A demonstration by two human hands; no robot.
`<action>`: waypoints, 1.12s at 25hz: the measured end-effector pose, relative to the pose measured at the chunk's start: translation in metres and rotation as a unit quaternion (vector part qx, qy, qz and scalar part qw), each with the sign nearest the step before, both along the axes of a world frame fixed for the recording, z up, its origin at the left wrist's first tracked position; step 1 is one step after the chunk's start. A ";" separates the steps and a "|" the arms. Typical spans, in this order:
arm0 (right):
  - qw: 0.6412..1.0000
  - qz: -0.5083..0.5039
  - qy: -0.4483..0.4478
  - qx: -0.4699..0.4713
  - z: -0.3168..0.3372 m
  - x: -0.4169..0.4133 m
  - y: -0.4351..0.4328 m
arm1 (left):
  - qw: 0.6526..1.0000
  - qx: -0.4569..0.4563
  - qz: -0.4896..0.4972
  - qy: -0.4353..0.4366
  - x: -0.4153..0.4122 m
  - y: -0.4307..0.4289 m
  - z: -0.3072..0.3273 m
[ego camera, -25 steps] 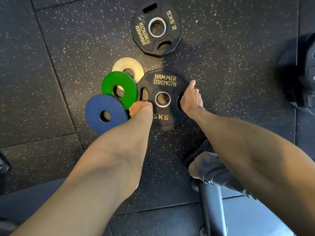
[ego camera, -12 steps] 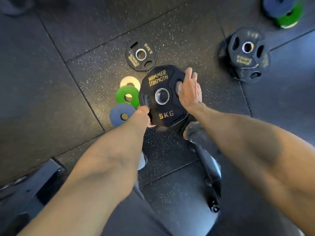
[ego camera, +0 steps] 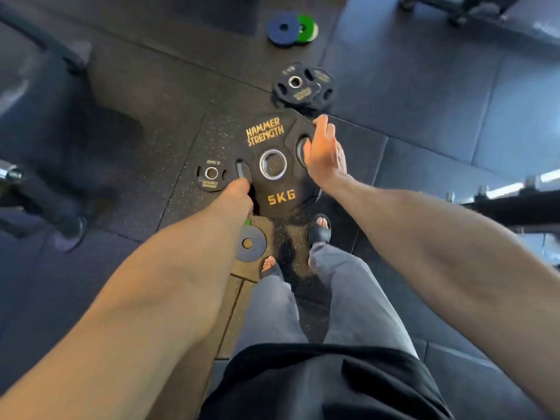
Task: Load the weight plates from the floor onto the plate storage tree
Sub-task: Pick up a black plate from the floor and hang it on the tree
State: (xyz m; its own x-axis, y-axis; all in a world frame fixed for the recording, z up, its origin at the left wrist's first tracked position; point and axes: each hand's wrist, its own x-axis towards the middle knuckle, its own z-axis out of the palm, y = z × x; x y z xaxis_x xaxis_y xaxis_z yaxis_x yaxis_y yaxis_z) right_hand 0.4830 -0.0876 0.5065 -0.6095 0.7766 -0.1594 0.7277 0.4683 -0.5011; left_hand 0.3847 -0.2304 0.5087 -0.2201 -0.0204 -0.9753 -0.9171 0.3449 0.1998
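A black 5 kg plate (ego camera: 274, 140) with gold lettering is held up off the floor between both hands. My left hand (ego camera: 238, 194) grips its lower left grip slot; my right hand (ego camera: 322, 154) clasps its right edge at another slot. On the floor lie a small black 2.5 kg plate (ego camera: 210, 176) left of it, a blue disc (ego camera: 251, 243) with a green edge peeking out above it, a pair of black plates (ego camera: 298, 86) farther off, and a blue and green stack (ego camera: 291, 28) at the top. The storage tree is not clearly in view.
Dark rubber floor tiles lie all around. My feet in black sandals (ego camera: 320, 230) stand just below the held plate. Dark equipment frames (ego camera: 45, 43) sit at the upper left, and a rack edge (ego camera: 512, 201) at the right. Another person's shoe (ego camera: 68, 237) is at the left.
The 5 kg plate has come up off the floor in both hands. I have stood up, so the floor plates look smaller and more of the room shows.
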 end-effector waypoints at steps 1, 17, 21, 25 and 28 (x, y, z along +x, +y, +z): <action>0.999 -0.045 0.013 -0.015 0.014 0.023 -0.006 | 0.999 -0.006 -0.038 0.030 -0.003 -0.001 -0.029; 0.813 -0.578 0.068 0.023 0.093 0.443 -0.180 | 0.834 0.151 -0.503 0.168 0.350 0.023 0.079; 0.715 -0.692 0.071 0.070 0.126 0.519 -0.229 | 0.708 0.208 -0.635 0.228 0.444 0.022 0.115; 0.621 -0.767 0.090 0.133 0.165 0.579 -0.263 | 0.578 0.285 -0.710 0.286 0.531 0.024 0.160; 0.574 -0.788 0.126 0.182 0.184 0.618 -0.280 | 0.523 0.330 -0.743 0.257 0.586 0.028 0.186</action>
